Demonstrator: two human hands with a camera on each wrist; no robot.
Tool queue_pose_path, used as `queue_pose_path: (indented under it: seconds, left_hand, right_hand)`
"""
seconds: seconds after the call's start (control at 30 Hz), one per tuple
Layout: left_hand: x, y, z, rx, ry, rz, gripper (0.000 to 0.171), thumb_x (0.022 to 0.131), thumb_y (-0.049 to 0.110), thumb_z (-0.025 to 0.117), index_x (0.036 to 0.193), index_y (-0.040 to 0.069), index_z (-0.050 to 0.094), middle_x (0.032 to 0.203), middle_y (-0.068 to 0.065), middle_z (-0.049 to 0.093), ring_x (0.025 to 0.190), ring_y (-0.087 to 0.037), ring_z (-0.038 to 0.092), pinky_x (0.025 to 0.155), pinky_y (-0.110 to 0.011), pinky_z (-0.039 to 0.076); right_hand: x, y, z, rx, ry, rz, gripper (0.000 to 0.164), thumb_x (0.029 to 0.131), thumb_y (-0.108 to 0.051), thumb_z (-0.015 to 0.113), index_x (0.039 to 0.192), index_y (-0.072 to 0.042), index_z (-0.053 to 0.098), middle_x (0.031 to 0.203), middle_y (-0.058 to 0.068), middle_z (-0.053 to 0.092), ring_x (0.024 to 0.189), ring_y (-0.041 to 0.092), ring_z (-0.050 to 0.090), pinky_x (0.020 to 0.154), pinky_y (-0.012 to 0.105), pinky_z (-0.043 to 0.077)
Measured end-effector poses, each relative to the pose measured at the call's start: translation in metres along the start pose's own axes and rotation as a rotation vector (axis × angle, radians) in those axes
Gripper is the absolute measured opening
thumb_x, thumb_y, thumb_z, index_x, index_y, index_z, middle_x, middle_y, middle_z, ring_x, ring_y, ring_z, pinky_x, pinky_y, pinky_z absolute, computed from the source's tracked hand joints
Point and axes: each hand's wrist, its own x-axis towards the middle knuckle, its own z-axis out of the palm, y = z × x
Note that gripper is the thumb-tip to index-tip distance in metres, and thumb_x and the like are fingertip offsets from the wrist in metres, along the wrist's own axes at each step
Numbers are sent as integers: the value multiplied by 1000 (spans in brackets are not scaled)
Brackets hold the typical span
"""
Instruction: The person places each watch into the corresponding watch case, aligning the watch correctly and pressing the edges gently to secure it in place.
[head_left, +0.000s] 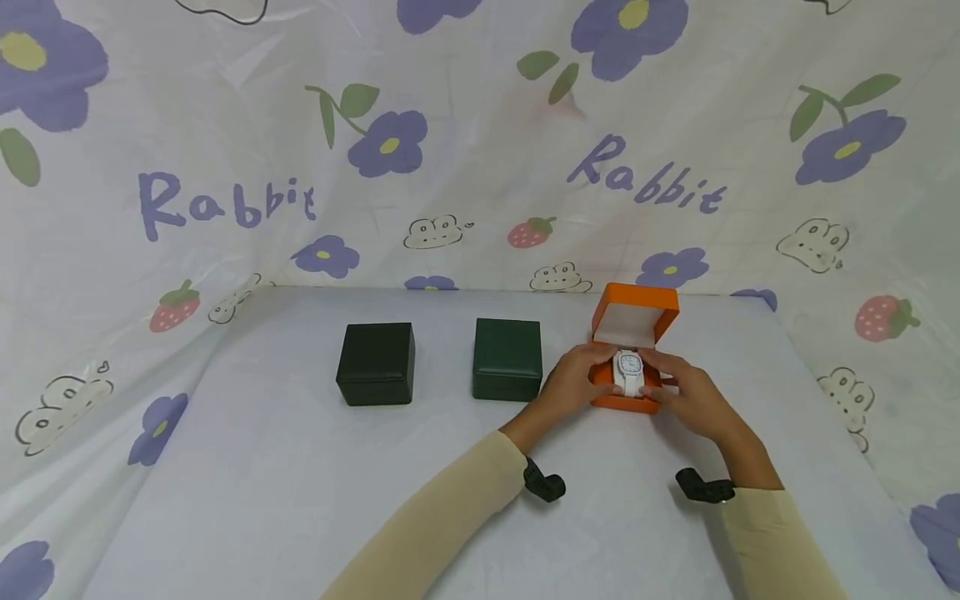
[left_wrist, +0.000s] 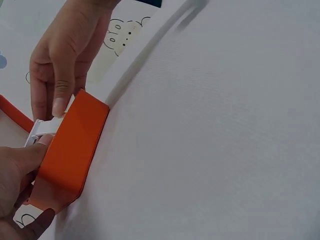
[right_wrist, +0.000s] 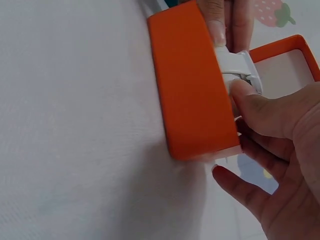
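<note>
A white wristwatch (head_left: 629,372) with a square-looking face sits in the open orange watch box (head_left: 627,403), its case standing above the box rim. My left hand (head_left: 576,377) holds the watch from the left, thumb near the lower strap. From the other side my right hand (head_left: 692,395) grips it, its thumb (right_wrist: 250,102) pressed against the strap in the right wrist view. The right hand's lower fingers spread beside the box's side wall. In the left wrist view, my left hand (left_wrist: 15,172) is partly cut off by the frame edge.
A closed dark green box (head_left: 507,360) stands just left of my left hand. Further left is a closed black box (head_left: 376,364). The orange lid (head_left: 640,297) is raised behind the watch. A patterned curtain (head_left: 480,167) hangs behind the white table (head_left: 300,500).
</note>
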Motion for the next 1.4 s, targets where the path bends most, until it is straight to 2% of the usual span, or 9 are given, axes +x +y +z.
queue_pose_path:
  seconds: [0.13,0.23,0.33,0.47,0.57,0.67,0.9,1.17,1.4]
  left_hand:
    - [-6,-1,6,27,29,-19,70,90,27,79,151,10,49,153,-1,50,142,-10,42,117,-21,33]
    - [-11,0,10,25,52,-35,77,91,30,78,156,12,40,160,-1,39,147,-9,33,119,-23,29]
    - [-14,2,11,-17,74,-49,87,90,31,79,160,12,32,164,-4,30,150,-12,27,120,-27,27]
    - [-17,3,11,-82,105,-61,99,87,32,82,162,7,22,166,-10,25,151,-16,25,120,-31,28]
    - [-18,1,12,-113,124,-66,102,86,30,83,162,4,20,166,-12,26,151,-17,26,120,-32,30]
    - [-19,-4,13,-155,130,-78,103,85,28,84,161,3,19,166,-10,27,150,-16,28,114,-31,39]
    - [-21,-5,12,-331,120,-142,99,85,22,84,162,6,22,165,-5,29,149,-15,32,103,-30,51]
    - [-22,-6,11,-418,110,-182,96,84,20,85,160,6,27,164,-6,32,147,-16,35,105,-25,48]
    - [-20,-9,13,-480,106,-204,93,82,18,87,158,6,33,162,-6,36,145,-14,37,106,-19,44]
  right_hand:
    - [-3,-6,-6,-17,49,25,56,100,-3,62,153,-5,44,151,27,45,131,50,47,101,63,48]
    - [-3,-13,-12,-25,210,16,43,100,-1,60,143,-5,57,142,24,56,129,47,52,96,61,52]
    - [-2,-23,-22,-28,402,-22,28,103,-7,59,129,-5,69,123,18,70,116,38,63,93,37,58]
    - [2,-40,-37,-8,586,-65,25,104,-16,59,120,-3,74,102,14,76,91,12,68,78,4,46]
    - [9,-50,-48,18,691,-78,25,103,-16,61,120,-3,74,101,15,76,86,1,63,77,1,44]
    - [19,-55,-56,11,750,-71,26,102,-15,63,124,-5,73,109,15,75,95,9,67,85,6,48]
    - [40,-53,-68,48,556,38,48,103,-30,61,146,-8,56,144,16,57,131,37,53,104,56,49]
    - [57,-46,-70,89,316,129,70,103,-50,52,157,-9,38,157,20,41,141,45,40,108,65,41]
    - [64,-43,-68,164,218,193,86,100,-59,52,164,-13,16,158,24,36,140,48,40,108,63,42]
